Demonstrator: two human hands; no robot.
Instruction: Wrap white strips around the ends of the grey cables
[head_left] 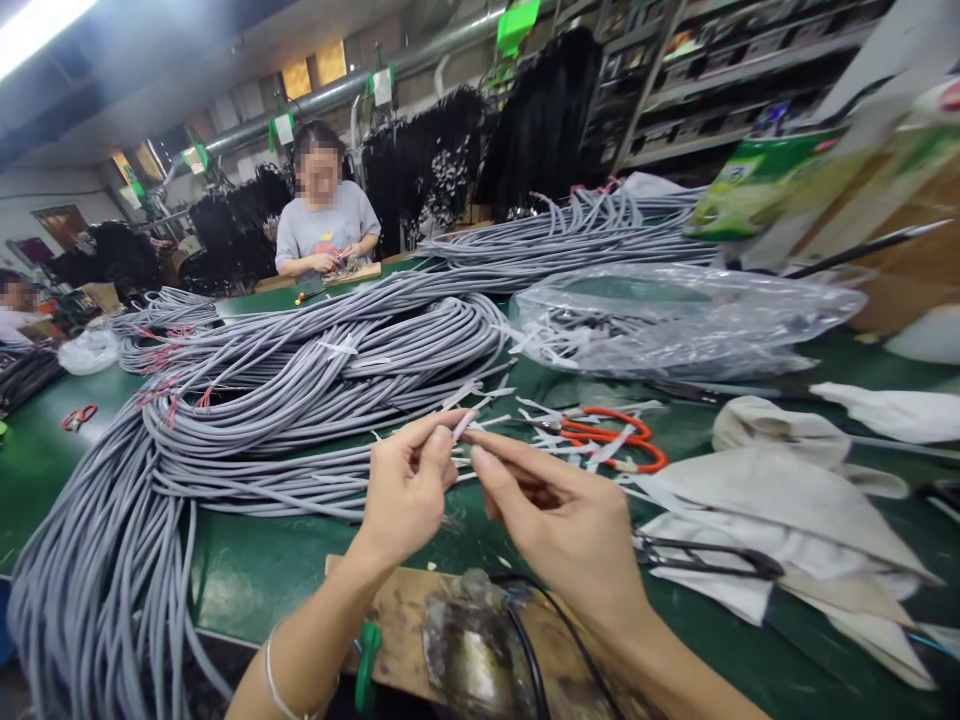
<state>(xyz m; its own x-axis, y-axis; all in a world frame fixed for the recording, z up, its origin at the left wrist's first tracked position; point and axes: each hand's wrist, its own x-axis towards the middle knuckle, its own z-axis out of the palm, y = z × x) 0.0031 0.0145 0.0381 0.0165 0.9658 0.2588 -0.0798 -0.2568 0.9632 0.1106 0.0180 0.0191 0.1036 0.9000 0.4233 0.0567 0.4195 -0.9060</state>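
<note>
White strip (463, 424) pinched between left hand (405, 490) and right hand (559, 520), plastic bag (675, 320) holding strips.

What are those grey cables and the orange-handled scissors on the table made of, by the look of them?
Grey cables: likely matte plastic or rubber sheathing; they bend in smooth loops without shine. Orange-handled scissors: handles look like glossy plastic or a plastic coating; the blades are mostly hidden, so probably metal, but I cannot tell.
</note>
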